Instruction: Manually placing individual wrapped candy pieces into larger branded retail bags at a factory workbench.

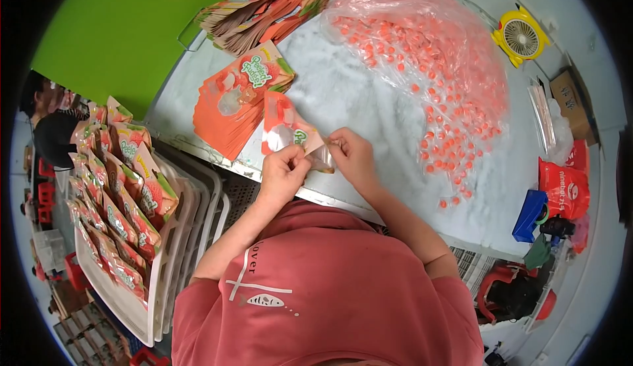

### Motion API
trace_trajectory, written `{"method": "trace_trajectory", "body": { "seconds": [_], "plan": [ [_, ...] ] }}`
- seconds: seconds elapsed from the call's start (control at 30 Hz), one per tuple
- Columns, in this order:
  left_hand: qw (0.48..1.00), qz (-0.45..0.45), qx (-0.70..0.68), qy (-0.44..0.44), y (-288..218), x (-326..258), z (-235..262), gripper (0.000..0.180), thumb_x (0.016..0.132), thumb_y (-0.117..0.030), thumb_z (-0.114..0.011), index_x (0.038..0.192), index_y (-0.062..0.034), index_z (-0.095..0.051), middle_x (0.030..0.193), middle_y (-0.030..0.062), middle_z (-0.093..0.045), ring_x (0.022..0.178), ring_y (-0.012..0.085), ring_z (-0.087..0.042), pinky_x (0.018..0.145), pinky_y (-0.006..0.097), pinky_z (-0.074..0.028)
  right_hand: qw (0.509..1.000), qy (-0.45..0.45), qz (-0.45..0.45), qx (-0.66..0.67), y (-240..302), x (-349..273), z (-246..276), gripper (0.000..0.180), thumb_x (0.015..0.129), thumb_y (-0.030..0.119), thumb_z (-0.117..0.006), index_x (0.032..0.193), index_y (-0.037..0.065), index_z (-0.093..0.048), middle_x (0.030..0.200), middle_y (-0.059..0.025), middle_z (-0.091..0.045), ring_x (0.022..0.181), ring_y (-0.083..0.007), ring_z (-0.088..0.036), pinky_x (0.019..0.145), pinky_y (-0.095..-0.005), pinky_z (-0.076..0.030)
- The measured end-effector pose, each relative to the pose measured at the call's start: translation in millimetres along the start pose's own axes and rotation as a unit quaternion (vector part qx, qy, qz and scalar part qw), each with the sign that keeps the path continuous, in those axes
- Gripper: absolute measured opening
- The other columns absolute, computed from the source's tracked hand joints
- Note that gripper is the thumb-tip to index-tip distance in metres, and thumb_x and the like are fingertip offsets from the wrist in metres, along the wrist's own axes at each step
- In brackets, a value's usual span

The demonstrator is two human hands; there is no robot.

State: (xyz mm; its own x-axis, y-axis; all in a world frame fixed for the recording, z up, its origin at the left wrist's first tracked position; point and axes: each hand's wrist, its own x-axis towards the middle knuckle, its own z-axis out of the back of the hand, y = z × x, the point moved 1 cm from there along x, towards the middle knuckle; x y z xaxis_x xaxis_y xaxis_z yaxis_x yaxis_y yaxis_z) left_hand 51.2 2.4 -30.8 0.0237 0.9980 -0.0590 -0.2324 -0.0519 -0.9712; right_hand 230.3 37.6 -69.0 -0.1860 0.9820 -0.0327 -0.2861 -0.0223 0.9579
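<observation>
Both my hands are at a pouch (282,123) with a clear window, at the table's near edge. My left hand (284,173) pinches its mouth edge from the left. The fingers of my right hand (353,158) are closed on the other side of the same edge. To the left of the pouch lies a fanned stack of flat orange pouches (227,112). Off to the right, many small wrapped orange-red pieces (455,135) spill from a large clear plastic bag (422,30).
More flat pouches (264,10) are piled at the back. Filled pouches (119,201) stand in stacked white trays (155,287) at my left. A yellow fan (521,36), a red bag (564,188) and a blue holder (529,215) are along the right side. Another person (49,115) is at far left.
</observation>
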Motion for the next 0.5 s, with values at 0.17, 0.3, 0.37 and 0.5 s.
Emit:
{"method": "trace_trajectory", "body": {
  "seconds": [0.17,0.3,0.37,0.5],
  "plan": [
    [0.995,0.048,-0.087,0.009,-15.9,-1.1,-9.6,0.023,0.090,-0.005,-0.062,0.068,-0.0021,-0.056,0.053,-0.0016,-0.052,0.048,0.0047,-0.050,0.044,0.024,-0.039,0.860,-0.088,0.363,-0.348,25.4,-13.4,6.7,0.018,0.074,0.004,-0.068,0.091,0.005,-0.063,0.078,-0.0064,-0.053,0.066,-0.0199,-0.057,0.054,-0.0318,-0.045],
    [0.995,0.021,-0.092,-0.023,-13.5,3.4,-13.1,0.020,0.089,-0.004,-0.065,0.070,-0.0019,-0.058,0.054,-0.0015,-0.053,0.049,0.0042,-0.050,0.045,0.023,-0.039,0.833,-0.091,0.441,-0.322,39.1,-22.2,7.1,0.022,0.072,0.006,-0.065,0.094,0.007,-0.065,0.081,-0.0054,-0.055,0.066,-0.0199,-0.057,0.054,-0.0321,-0.045],
    [0.996,0.019,-0.073,-0.035,-11.9,5.8,-9.8,0.017,0.088,-0.002,-0.066,0.072,-0.0014,-0.060,0.054,-0.0015,-0.053,0.049,0.0042,-0.049,0.046,0.022,-0.040,0.819,-0.099,0.444,-0.349,38.5,-26.4,10.5,0.022,0.075,0.007,-0.063,0.096,0.008,-0.066,0.080,-0.0035,-0.057,0.066,-0.0196,-0.058,0.053,-0.0320,-0.045],
    [0.995,0.021,-0.095,-0.037,-9.8,5.6,-19.0,0.016,0.086,-0.002,-0.067,0.072,-0.0014,-0.059,0.055,-0.0022,-0.054,0.051,0.0035,-0.048,0.047,0.023,-0.040,0.854,-0.081,0.352,-0.374,23.2,-30.3,6.5,0.018,0.081,0.006,-0.062,0.099,0.007,-0.066,0.078,-0.0059,-0.055,0.065,-0.0238,-0.058,0.054,-0.0343,-0.046]
  ]
}}
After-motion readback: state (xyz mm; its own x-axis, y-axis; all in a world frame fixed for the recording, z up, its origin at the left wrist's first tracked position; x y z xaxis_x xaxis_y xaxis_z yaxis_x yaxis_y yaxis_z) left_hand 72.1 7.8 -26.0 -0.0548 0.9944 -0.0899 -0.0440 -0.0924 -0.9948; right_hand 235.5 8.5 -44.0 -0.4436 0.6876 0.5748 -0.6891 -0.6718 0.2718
